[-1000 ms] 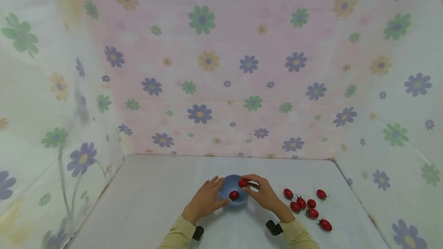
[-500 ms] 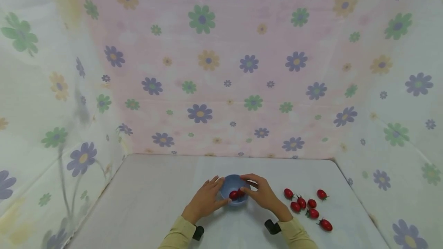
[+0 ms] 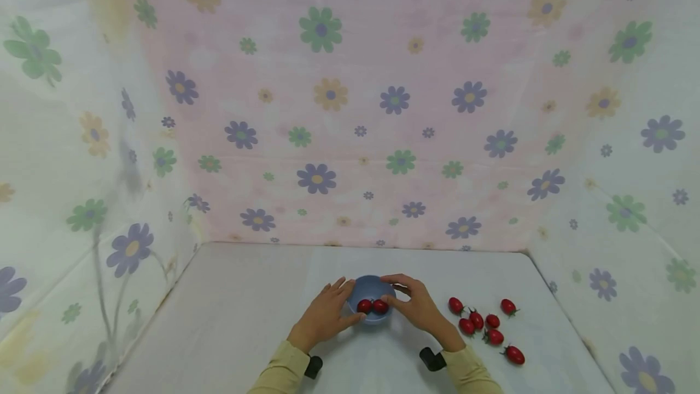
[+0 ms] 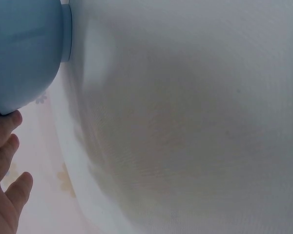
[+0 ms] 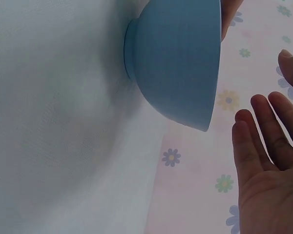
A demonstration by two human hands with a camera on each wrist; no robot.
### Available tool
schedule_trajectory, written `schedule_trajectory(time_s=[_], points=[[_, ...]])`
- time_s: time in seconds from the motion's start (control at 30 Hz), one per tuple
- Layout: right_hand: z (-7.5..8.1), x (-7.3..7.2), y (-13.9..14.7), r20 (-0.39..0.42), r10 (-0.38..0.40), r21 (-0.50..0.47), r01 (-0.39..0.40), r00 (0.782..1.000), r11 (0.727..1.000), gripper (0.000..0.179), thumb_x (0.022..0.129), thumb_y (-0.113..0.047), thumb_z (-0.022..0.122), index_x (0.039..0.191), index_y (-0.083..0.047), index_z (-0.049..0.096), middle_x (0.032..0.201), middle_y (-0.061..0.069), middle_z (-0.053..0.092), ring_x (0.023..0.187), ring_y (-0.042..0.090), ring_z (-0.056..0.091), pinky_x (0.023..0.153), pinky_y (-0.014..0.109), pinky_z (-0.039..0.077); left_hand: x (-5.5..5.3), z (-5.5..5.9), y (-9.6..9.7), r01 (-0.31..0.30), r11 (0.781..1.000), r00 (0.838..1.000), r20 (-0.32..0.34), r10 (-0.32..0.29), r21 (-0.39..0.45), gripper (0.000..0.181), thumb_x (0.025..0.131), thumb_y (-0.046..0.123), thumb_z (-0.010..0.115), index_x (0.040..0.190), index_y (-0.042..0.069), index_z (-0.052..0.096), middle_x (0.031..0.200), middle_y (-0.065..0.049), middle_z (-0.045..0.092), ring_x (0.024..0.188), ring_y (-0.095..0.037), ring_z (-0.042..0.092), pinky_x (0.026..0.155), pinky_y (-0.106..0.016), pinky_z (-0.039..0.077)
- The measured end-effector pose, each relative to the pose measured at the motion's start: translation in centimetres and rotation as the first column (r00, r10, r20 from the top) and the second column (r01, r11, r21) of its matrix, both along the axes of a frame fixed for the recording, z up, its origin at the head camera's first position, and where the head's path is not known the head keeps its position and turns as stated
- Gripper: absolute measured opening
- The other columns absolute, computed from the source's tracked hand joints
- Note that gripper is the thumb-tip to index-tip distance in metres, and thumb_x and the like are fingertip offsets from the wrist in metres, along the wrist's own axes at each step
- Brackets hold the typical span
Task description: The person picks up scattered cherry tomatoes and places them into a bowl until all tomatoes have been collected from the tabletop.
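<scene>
At the near middle of the desk (image 3: pixel 246 297) I see the blue bowl (image 3: pixel 372 289) holding two tomatoes (image 3: pixel 372 306); left hand (image 3: pixel 324 316) steadies it, fingers straight, right hand (image 3: pixel 417 306) relaxed beside it.

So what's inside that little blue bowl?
Two red cherry tomatoes lie side by side in the blue bowl. The near wall hides part of the bowl's floor, so anything lying there cannot be seen.

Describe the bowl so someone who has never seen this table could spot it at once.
Start at the white table under the flowered backdrop, then look to its near middle, between the two hands. There stands the bowl: small, round, pale blue, with two red cherry tomatoes inside, unlike the loose tomatoes lying to its right.
</scene>
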State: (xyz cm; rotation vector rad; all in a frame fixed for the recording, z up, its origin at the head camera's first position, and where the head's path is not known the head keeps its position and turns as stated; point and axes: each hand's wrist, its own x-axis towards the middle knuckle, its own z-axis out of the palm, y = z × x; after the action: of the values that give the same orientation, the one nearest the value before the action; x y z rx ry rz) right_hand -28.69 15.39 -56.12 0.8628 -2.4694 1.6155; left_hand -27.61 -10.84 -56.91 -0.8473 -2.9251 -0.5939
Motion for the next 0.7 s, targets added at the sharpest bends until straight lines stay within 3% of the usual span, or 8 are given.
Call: schedule_trajectory(time_s=[0.37,0.7], points=[[-0.1,1.4,0.8,0.004,-0.065,0.047,0.065,0.998,0.997,0.043,0.095,-0.026,0.073,0.132,-0.004,0.065,0.134,0.012,0.066,0.129,0.032,0.060,0.109,0.054,0.046,0.0,0.2,0.2,0.005,1.000,1.000,0.013,-0.005,0.014,0.085,0.097,0.063,0.057,0.153,0.002,0.044,0.157,-0.014,0.046,0.149,-0.033,0.037,0.120,-0.057,0.033],[0.4,3.1,2.2,-0.016,-0.143,0.082,0.144,0.990,0.986,0.037,0.094,-0.019,0.075,0.130,-0.013,0.069,0.130,0.002,0.070,0.126,0.025,0.063,0.106,0.054,0.051,0.0,0.3,0.2,-0.010,1.000,1.000,0.026,0.010,-0.008,0.085,0.096,0.064,0.057,0.154,0.002,0.043,0.157,-0.013,0.045,0.150,-0.033,0.036,0.121,-0.055,0.032]])
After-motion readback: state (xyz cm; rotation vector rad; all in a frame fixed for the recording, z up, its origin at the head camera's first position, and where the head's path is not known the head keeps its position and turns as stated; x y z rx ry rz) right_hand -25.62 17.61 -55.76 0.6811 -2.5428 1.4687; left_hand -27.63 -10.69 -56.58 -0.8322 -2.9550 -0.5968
